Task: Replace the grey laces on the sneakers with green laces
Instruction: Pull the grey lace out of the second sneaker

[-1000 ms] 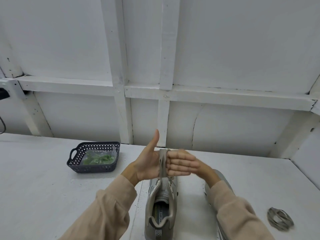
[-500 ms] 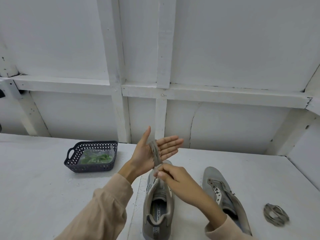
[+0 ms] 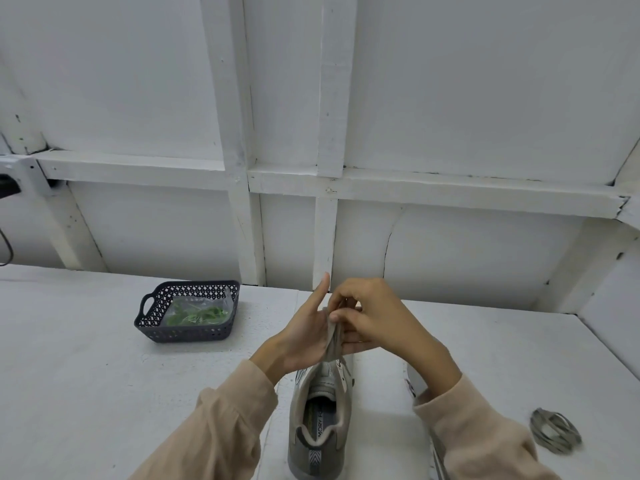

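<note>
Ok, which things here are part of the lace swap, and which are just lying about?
Job in hand:
grey lace, wrapped round the left hand, pinched by the right hand; sneaker; second sneaker, mostly hidden; green laces in the basket; coiled grey lace, already off.

Lying about:
black object at the left edge.

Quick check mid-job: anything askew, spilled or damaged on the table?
Nothing stands out. The grey lace is wrapped round the left hand, pinched by the right hand; the sneaker stands upright below them, a coiled lace lies tidy at the right, and the green laces sit bagged inside the basket.
</note>
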Available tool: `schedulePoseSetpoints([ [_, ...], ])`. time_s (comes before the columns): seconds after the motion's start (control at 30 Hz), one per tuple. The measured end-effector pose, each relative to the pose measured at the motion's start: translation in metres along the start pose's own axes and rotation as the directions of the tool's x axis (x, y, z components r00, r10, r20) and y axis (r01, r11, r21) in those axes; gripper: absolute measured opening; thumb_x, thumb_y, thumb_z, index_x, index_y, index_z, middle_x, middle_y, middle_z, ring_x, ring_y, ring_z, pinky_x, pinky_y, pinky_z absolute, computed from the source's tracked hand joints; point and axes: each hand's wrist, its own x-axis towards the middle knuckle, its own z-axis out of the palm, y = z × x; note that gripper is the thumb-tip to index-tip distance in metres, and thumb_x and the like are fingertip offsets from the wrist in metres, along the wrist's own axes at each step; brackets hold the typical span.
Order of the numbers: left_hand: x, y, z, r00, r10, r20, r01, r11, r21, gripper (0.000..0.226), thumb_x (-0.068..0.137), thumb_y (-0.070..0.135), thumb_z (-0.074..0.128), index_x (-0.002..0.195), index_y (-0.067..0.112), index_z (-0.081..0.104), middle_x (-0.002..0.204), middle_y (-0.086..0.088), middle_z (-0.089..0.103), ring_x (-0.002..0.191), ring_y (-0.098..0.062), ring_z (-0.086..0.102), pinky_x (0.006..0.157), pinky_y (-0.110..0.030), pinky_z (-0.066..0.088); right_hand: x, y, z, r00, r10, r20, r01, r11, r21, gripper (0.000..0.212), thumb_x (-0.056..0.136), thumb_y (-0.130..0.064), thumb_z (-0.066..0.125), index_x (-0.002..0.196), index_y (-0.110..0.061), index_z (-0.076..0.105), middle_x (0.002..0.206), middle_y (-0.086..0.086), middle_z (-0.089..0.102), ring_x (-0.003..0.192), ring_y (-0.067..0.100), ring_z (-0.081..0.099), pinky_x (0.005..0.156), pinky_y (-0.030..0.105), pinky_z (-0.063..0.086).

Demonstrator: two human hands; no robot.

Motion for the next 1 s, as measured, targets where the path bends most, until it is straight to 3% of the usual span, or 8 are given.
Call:
schedulePoseSetpoints([
  [0.1,-0.006,0.001,0.003,0.999,-0.033,0.019,0.032,0.999,0.026,0.08,0.084,0.075,0.037,0.111,0.008,0.072,0.128,-0.031,0.057,0.122,-0.042,0.055,0.103,-0.046,0.047,0.001,0.002,-0.003,0.999,0.054,-0.003,-0.054,0.997,0.051,0.017,0.074,-0.02,0.077,0.071,-0.033,0.066,0.08,-0.009,0.065,0.076,0.012,0.055,0.072,0.036,0.049],
  [0.17,-0.007,0.001,0.004,0.994,-0.071,0.087,0.066,0.996,0.062,0.091,0.084,0.077,0.036,0.122,0.0,0.064,0.132,-0.036,0.052,0.128,-0.045,0.049,0.111,-0.049,0.038,0.002,0.007,-0.006,0.996,0.082,0.032,-0.086,0.986,0.14,0.015,0.073,-0.021,0.08,0.077,-0.029,0.068,0.085,-0.01,0.063,0.078,0.005,0.055,0.068,0.025,0.044],
  [0.23,-0.009,0.002,0.006,0.978,-0.117,0.171,0.095,0.986,0.134,0.105,0.085,0.079,0.029,0.13,-0.012,0.052,0.136,-0.036,0.048,0.132,-0.044,0.044,0.116,-0.049,0.03,0.002,0.012,-0.011,0.978,0.105,0.182,-0.148,0.958,0.246,0.019,0.08,-0.021,0.077,0.096,-0.025,0.069,0.096,-0.012,0.065,0.081,-0.003,0.058,0.072,0.014,0.043],
  [0.33,-0.008,0.002,0.011,0.963,-0.16,0.218,0.114,0.971,0.211,0.109,0.087,0.08,0.023,0.133,-0.017,0.044,0.139,-0.035,0.045,0.134,-0.043,0.043,0.117,-0.05,0.027,0.0,0.019,-0.015,0.929,0.038,0.368,-0.214,0.867,0.45,0.019,0.089,-0.013,0.069,0.107,-0.016,0.069,0.104,0.001,0.07,0.09,0.005,0.065,0.084,0.019,0.048],
  [0.43,-0.008,0.001,0.015,0.961,-0.176,0.215,0.124,0.964,0.235,0.11,0.086,0.081,0.021,0.132,-0.016,0.046,0.139,-0.035,0.045,0.133,-0.043,0.044,0.115,-0.051,0.031,-0.003,0.024,-0.011,0.935,-0.007,0.354,-0.209,0.796,0.568,0.011,0.086,-0.01,0.069,0.098,-0.01,0.069,0.086,-0.002,0.069,0.084,0.011,0.064,0.079,0.021,0.049],
  [0.7,-0.01,-0.001,0.025,0.988,-0.123,0.097,0.105,0.978,0.179,0.093,0.084,0.075,0.029,0.116,-0.005,0.063,0.117,-0.027,0.065,0.112,-0.035,0.064,0.095,-0.041,0.054,-0.005,0.032,0.002,0.968,-0.013,0.251,-0.158,0.748,0.645,0.031,0.083,-0.014,0.069,0.097,0.011,0.057,0.085,0.0,0.063,0.085,0.013,0.059,0.078,0.024,0.049],
  [0.83,-0.006,0.0,0.02,0.979,-0.165,0.122,0.135,0.965,0.227,0.114,0.082,0.083,0.028,0.132,-0.018,0.042,0.137,-0.035,0.047,0.13,-0.043,0.047,0.11,-0.046,0.04,-0.007,0.037,0.003,0.976,0.045,0.211,-0.177,0.727,0.664,0.017,0.082,-0.016,0.071,0.084,-0.004,0.06,0.074,-0.002,0.06,0.074,0.011,0.057,0.071,0.021,0.049],
  [1.0,-0.005,-0.003,0.018,0.975,-0.188,0.118,0.146,0.943,0.298,0.115,0.082,0.083,0.022,0.127,-0.018,0.048,0.136,-0.037,0.047,0.128,-0.047,0.047,0.111,-0.05,0.037,-0.008,0.043,0.005,0.958,0.04,0.282,-0.22,0.734,0.642,0.022,0.087,-0.02,0.068,0.089,-0.001,0.059,0.083,0.005,0.057,0.082,0.015,0.056,0.076,0.023,0.048],
])
